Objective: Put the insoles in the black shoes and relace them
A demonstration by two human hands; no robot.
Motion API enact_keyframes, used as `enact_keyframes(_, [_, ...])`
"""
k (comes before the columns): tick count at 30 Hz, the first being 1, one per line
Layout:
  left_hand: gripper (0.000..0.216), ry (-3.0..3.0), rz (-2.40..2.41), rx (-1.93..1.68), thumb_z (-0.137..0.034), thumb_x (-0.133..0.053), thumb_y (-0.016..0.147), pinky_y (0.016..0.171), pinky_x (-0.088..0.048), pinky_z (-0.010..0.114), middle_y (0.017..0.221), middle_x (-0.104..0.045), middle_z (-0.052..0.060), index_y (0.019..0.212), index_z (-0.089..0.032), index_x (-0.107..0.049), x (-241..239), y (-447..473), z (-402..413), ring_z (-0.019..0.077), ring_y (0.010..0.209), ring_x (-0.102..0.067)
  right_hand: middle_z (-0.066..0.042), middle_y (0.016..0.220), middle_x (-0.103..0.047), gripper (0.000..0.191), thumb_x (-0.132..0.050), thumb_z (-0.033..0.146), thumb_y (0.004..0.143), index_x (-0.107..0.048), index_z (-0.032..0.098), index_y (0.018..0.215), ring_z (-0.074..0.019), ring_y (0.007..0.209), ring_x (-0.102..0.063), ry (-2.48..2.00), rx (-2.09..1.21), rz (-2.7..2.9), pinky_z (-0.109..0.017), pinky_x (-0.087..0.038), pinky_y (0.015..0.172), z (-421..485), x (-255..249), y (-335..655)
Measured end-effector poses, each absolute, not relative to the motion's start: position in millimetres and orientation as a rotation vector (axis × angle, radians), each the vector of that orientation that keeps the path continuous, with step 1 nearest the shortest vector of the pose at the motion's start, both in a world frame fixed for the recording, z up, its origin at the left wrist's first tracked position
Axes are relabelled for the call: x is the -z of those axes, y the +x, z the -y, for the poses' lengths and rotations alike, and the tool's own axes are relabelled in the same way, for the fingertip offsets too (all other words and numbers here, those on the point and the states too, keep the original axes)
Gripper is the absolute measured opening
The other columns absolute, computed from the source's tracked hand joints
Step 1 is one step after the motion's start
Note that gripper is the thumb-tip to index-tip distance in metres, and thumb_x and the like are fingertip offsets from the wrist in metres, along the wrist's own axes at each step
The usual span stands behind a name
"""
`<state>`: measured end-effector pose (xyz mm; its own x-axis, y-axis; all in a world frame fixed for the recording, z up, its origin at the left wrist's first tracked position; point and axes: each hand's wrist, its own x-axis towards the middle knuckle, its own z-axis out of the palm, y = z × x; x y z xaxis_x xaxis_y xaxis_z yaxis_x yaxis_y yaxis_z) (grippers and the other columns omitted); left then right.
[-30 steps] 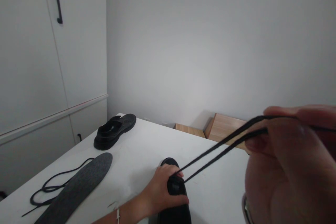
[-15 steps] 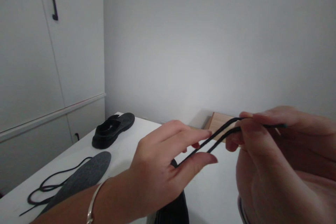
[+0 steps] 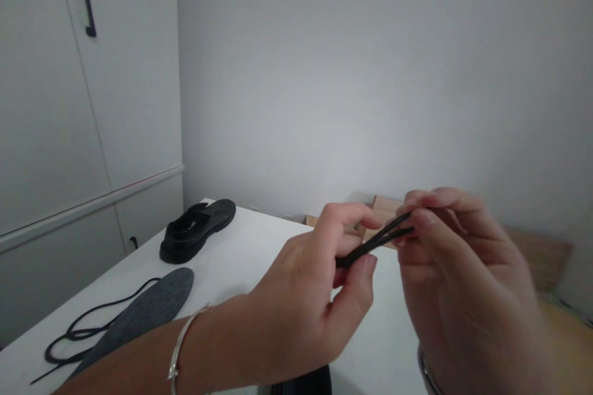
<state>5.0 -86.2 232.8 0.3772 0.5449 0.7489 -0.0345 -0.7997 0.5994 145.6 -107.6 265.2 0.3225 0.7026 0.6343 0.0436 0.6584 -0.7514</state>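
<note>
A black shoelace (image 3: 380,238) runs doubled between my two hands above the white table (image 3: 259,241). My right hand (image 3: 458,271) pinches the strands between thumb and fingertips. My left hand (image 3: 315,296), with a thin bracelet at its wrist, is closed round the same strands, its index finger arched above them. Below my left hand, part of a black shoe (image 3: 308,382) shows at the bottom edge; the hand and forearm hide most of it.
Another black shoe (image 3: 199,231) stands at the table's far left corner. Nearer lies a grey insole (image 3: 152,302), partly behind my left forearm, with a loose black lace (image 3: 76,334) beside it. Wooden boards (image 3: 384,203) stand behind the table, and a white cabinet (image 3: 120,74) at the left.
My right hand has moved left, closer to my left hand. The strands between them are shorter and closer together. My left fingers have curled in around the lace.
</note>
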Motion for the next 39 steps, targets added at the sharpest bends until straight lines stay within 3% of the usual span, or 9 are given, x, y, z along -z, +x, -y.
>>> enact_keyframes(6, [0.020,2.494,-0.490,-1.651,-0.013,-0.042,0.101,0.076,-0.052,0.026,0.095,-0.070,0.004,0.115,-0.020,-0.054,-220.8,4.9,69.5,0.0137,0.078,-0.065,0.001,0.088,-0.068,0.017,-0.080,0.022,0.075,-0.071,0.021,0.089,-0.0083,0.082,-0.066,-0.663,-0.837,0.995,-0.017,-0.056,0.077,93.0,-236.5,155.8])
enact_keyframes(10, [0.020,2.337,-0.539,-1.752,-0.017,-0.036,0.104,0.080,-0.051,0.028,0.093,-0.069,0.005,0.113,-0.017,-0.054,-217.5,2.0,63.4,0.0150,0.085,-0.065,0.001,0.090,-0.069,0.015,-0.080,0.022,0.077,-0.070,0.022,0.089,-0.0120,0.089,-0.069,-0.650,-0.826,0.846,-0.027,-0.059,0.089,94.4,-230.6,165.9])
enact_keyframes(12, [0.019,1.997,-0.548,-1.758,-0.021,-0.035,0.106,0.083,-0.051,0.028,0.090,-0.071,0.004,0.108,-0.019,-0.053,-215.2,-6.2,56.4,0.0145,0.087,-0.066,0.001,0.088,-0.065,0.016,-0.079,0.021,0.077,-0.069,0.020,0.089,-0.0091,0.079,-0.068,-0.665,-0.814,0.702,-0.021,-0.061,0.076,95.8,-232.2,180.9])
enact_keyframes(16, [0.013,1.317,-0.438,-1.695,-0.023,-0.045,0.102,0.064,-0.053,0.024,0.076,-0.066,0.001,0.099,-0.018,-0.055,-204.1,-43.6,30.6,0.0136,0.071,-0.063,0.007,0.073,-0.047,0.022,-0.080,0.013,0.071,-0.064,0.017,0.086,0.0005,0.046,-0.037,-0.624,-0.840,0.555,-0.005,-0.034,0.034,100.5,-225.8,230.3])
enact_keyframes(20, [0.015,0.971,-0.603,-1.715,-0.017,-0.054,0.096,0.049,-0.043,0.013,0.067,-0.052,0.000,0.084,-0.014,-0.061,-183.7,-95.3,16.3,0.0080,0.060,-0.049,0.006,0.065,-0.042,0.016,-0.079,0.022,0.075,-0.063,0.021,0.075,-0.0052,0.046,-0.031,-0.868,-0.637,0.618,-0.013,-0.036,0.033,111.5,-188.1,288.1])
enact_keyframes(27, [0.019,1.017,-0.977,-1.668,-0.029,-0.049,0.102,0.041,-0.025,0.011,0.054,-0.030,-0.007,0.090,-0.019,-0.059,-131.7,-139.8,24.8,0.0047,0.044,-0.027,-0.004,0.084,-0.070,0.025,-0.084,0.037,0.070,-0.076,0.023,0.089,-0.0147,0.057,-0.057,-1.207,-0.235,0.772,-0.026,-0.050,0.042,122.9,-100.6,336.2])
enact_keyframes(30, [0.026,1.459,-1.194,-1.530,-0.047,-0.063,0.092,0.045,-0.035,0.018,0.053,-0.046,-0.006,0.093,-0.021,-0.067,-111.6,-130.5,22.9,0.0096,0.048,-0.042,-0.006,0.085,-0.075,0.025,-0.081,0.043,0.073,-0.078,0.022,0.086,-0.0193,0.067,-0.067,-1.416,-0.260,1.120,-0.027,-0.058,0.056,113.7,-89.0,306.9])
enact_keyframes(33, [0.022,1.928,-1.239,-1.157,-0.040,-0.063,0.090,0.067,-0.048,0.025,0.080,-0.070,0.003,0.090,-0.023,-0.076,-96.5,-108.3,25.8,0.0183,0.075,-0.064,-0.005,0.082,-0.076,0.021,-0.070,0.044,0.084,-0.078,0.025,0.079,-0.0207,0.076,-0.072,-1.378,-0.416,1.612,-0.025,-0.059,0.064,101.8,-86.8,260.3])
enact_keyframes(39, [0.018,2.274,-1.122,-0.831,-0.018,-0.057,0.090,0.070,-0.047,0.026,0.079,-0.071,0.002,0.088,-0.022,-0.074,-70.0,-59.6,44.9,0.0176,0.076,-0.063,-0.006,0.083,-0.076,0.025,-0.056,0.041,0.095,-0.072,0.021,0.090,-0.0190,0.075,-0.073,-1.368,-0.468,1.836,-0.025,-0.059,0.068,92.2,-72.1,211.9])
